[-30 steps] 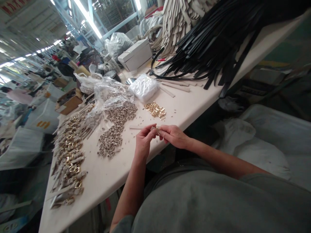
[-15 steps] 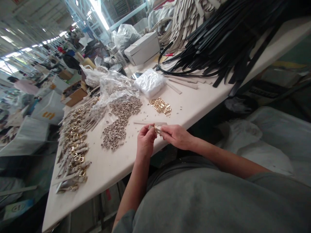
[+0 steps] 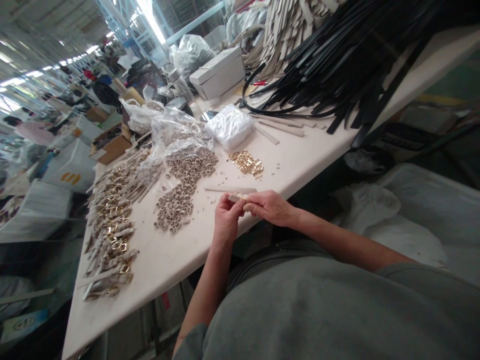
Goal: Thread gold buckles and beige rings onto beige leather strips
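Over the table's front edge, my left hand [image 3: 227, 216] pinches a short beige strap piece [image 3: 235, 198] with a bit of gold metal at its end. Pressed close against it, my right hand [image 3: 272, 207] has its fingers closed on the same piece, near the gold part. The fingers hide much of it. Just beyond my hands a flat beige strip [image 3: 229, 189] lies on the table [image 3: 300, 160]. Behind that is a small pile of gold buckles [image 3: 245, 163]. Many beige loops [image 3: 176, 207] are heaped to the left.
Finished-looking straps with gold buckles [image 3: 116, 225] line the table's left side. Clear plastic bags [image 3: 172, 130], a wrapped white bundle [image 3: 230, 126] and a white box [image 3: 218, 74] stand farther back. Black straps [image 3: 322, 75] cover the back right. A person [image 3: 33, 131] is far left.
My hands have drawn closer together around the piece, and my right fingers now cover more of it. The view has shifted slightly.
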`<state>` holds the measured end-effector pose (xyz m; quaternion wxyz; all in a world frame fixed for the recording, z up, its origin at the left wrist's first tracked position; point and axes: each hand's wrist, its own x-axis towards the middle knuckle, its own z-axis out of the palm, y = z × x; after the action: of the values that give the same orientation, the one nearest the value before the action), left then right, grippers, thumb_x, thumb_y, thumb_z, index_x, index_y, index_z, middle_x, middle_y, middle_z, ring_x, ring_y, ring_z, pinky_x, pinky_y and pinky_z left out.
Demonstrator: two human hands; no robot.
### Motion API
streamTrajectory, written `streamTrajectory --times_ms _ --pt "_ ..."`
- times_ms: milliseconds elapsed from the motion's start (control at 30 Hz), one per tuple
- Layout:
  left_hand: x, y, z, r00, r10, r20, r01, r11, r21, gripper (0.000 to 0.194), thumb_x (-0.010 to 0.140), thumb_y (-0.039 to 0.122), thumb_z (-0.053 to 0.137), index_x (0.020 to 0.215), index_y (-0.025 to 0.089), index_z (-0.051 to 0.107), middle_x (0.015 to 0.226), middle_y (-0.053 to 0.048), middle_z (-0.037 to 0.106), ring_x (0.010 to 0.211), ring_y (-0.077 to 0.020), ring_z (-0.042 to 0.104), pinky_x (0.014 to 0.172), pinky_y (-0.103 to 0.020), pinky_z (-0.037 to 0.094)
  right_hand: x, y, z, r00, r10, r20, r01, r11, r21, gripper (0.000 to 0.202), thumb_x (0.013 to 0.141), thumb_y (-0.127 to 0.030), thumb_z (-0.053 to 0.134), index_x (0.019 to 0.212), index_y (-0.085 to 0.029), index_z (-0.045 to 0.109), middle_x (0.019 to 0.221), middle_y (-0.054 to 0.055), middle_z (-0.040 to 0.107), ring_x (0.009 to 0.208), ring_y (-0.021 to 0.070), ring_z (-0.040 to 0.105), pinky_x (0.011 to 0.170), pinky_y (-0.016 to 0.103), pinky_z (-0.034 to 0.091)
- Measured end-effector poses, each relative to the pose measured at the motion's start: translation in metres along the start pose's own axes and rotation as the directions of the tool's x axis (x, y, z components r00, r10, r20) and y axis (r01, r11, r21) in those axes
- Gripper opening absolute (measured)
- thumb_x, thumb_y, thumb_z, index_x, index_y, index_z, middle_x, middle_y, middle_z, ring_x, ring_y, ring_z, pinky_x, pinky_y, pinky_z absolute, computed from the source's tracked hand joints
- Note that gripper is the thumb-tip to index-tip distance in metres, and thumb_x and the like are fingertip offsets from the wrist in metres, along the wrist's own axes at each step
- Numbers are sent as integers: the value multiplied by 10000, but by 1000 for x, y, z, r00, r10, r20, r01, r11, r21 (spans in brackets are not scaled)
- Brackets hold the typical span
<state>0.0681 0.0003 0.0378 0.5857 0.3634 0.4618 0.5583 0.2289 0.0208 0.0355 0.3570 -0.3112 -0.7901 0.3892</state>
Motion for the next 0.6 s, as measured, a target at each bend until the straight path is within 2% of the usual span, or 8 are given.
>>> streamTrajectory --times_ms 100,300,400,500,600 --pt "2 -1 -3 997 -42 66 42 999 10 342 640 345 861 758 177 586 649 43 595 544 -71 495 525 -207 380 2 1 -5 999 -12 40 10 999 46 302 974 -329 499 751 -171 627 595 -32 582 521 92 503 563 212 369" --pt "1 1 -3 996 -18 85 18 1000 -1 288 676 352 847 799 179 653 716 15 667 614 -85 567 597 -215 455 3 0 -9 997 77 -26 -76 997 24 314 949 -345 543 726 -159 663 571 -29 587 539 91 509 565 209 351" --pt "-1 -1 -4 997 -26 73 28 999 -24 285 680 359 845 828 183 675 783 -1 698 664 -96 606 649 -227 493 3 1 -8 996 74 -51 -77 994 -71 303 939 -337 554 729 -156 677 585 -19 584 556 98 499 566 220 327" --pt "-2 -2 -5 998 -29 62 29 1000 -9 263 664 320 855 799 176 681 743 8 688 641 -85 595 647 -215 490 2 3 -7 998 37 -44 -45 981 -186 292 956 -311 529 770 -151 687 655 12 619 618 121 525 599 236 330" --pt "-2 -2 -6 998 -44 43 43 999 27 250 674 326 842 791 169 687 706 9 680 612 -83 580 613 -208 470 1 4 -6 1000 26 -4 -26 979 -201 297 980 -301 494 807 -149 682 701 30 644 655 137 549 624 242 348"
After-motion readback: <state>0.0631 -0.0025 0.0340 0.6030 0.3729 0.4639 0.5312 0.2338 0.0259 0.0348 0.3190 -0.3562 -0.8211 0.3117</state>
